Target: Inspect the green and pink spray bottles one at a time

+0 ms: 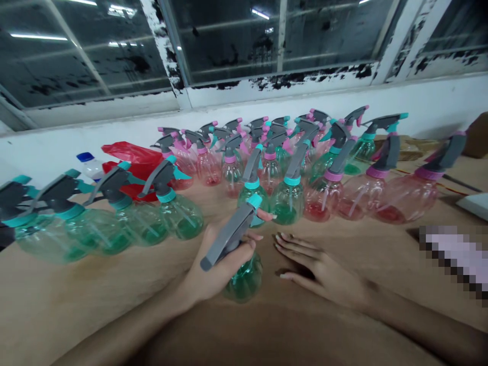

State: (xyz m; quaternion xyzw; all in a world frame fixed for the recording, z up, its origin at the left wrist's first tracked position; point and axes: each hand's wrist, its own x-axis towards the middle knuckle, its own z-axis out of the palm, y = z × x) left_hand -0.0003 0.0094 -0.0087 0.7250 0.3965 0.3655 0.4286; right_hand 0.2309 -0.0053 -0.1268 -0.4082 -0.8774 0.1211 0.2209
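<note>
My left hand (224, 259) is wrapped round the neck of a green spray bottle (246, 279), its thumb across the front and a finger by the trigger. The bottle has a grey head with a teal nozzle tip, and part of its body is hidden behind the hand. To the right, my right hand (320, 264) lies flat over the wooden table (305, 325), fingers stretched out and holding nothing. Just beyond the hands stand two green spray bottles (287, 203). A pink spray bottle (324, 198) is beside them.
Several green bottles (183, 218) line the left side. Many pink and green sprayers (209, 168) crowd the back by the wall. A red plastic bag (131, 155) and a blue-capped bottle (90, 165) sit back left. A white object (476, 206) lies at the right edge.
</note>
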